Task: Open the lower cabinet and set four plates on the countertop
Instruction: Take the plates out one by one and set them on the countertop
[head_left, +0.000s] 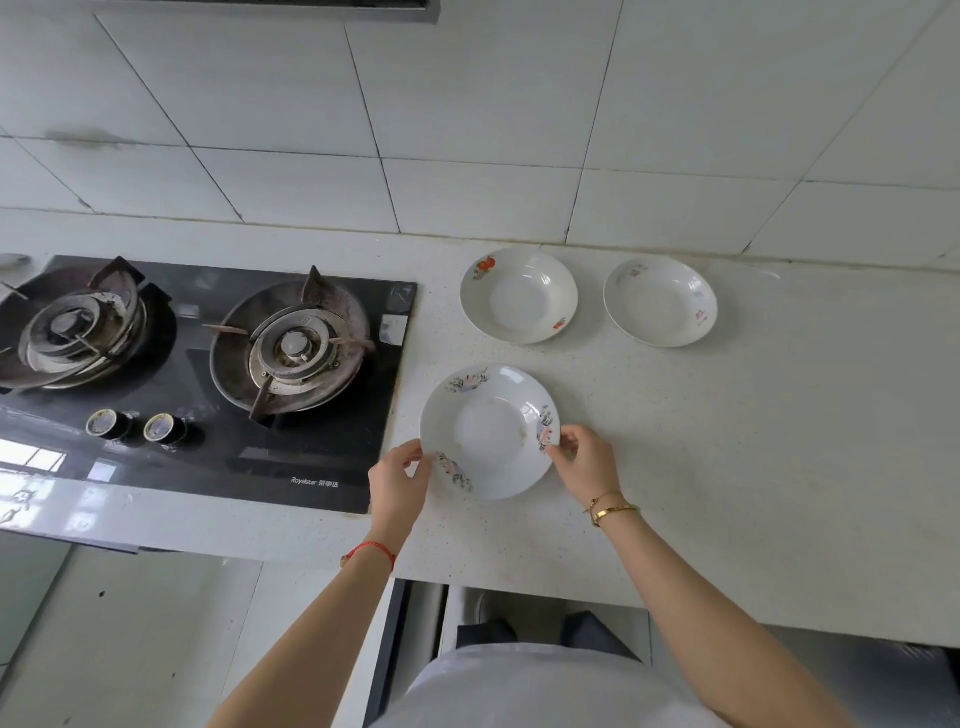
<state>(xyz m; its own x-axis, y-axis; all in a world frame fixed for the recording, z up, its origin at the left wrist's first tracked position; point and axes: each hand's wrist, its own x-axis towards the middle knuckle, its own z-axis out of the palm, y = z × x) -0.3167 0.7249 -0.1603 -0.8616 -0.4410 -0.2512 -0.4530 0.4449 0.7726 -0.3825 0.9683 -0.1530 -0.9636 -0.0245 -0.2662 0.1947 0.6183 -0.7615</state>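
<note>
Three white plates lie on the pale speckled countertop (727, 441). The near plate (488, 431), with floral prints on its rim, is held at both sides: my left hand (397, 480) pinches its left edge and my right hand (584, 460) pinches its right edge. It rests on or just above the counter. Farther back sit a plate with orange fruit prints (518, 295) and, to its right, a plate with faint pink flowers (660, 301). The lower cabinet (415, 623) below the counter edge stands open, its inside mostly hidden by my body.
A black glass gas hob (208, 374) with two burners and two knobs fills the counter's left part, close to the near plate. White wall tiles (467, 130) rise behind. The cabinet's dark door edge (389, 654) hangs open at my left.
</note>
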